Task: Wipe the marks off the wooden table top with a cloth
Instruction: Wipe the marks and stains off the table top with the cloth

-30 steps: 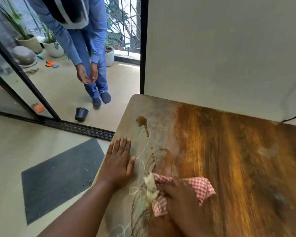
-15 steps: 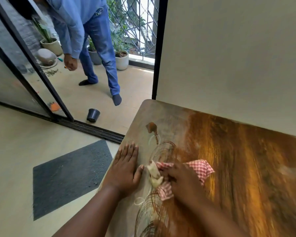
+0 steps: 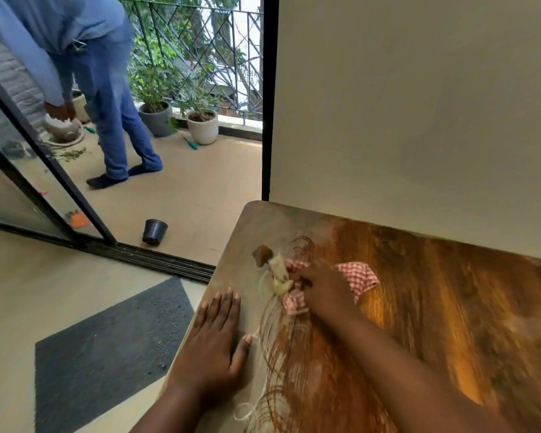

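A wooden table top (image 3: 435,307) fills the lower right, with pale swirled smear marks (image 3: 272,348) along its left side and a brown blotch (image 3: 262,254) near the far left corner. My right hand (image 3: 322,289) grips a bunched red-and-white checked cloth (image 3: 358,274) and presses it on the table just right of the blotch; the cloth's front edge carries a yellowish lump. My left hand (image 3: 216,342) lies flat on the table's left edge, fingers straight and together, a little nearer to me than the cloth.
A cream wall (image 3: 419,104) borders the table's far side. Left of the table is a dark floor mat (image 3: 106,348) and a sliding-door track. On the balcony a person in blue (image 3: 106,89) bends over, among potted plants (image 3: 203,126) and a tipped black pot (image 3: 154,231).
My right hand has pushed the cloth away from me along the smears, up to the brown blotch. My left hand stayed flat. The person on the balcony moved left and bent over.
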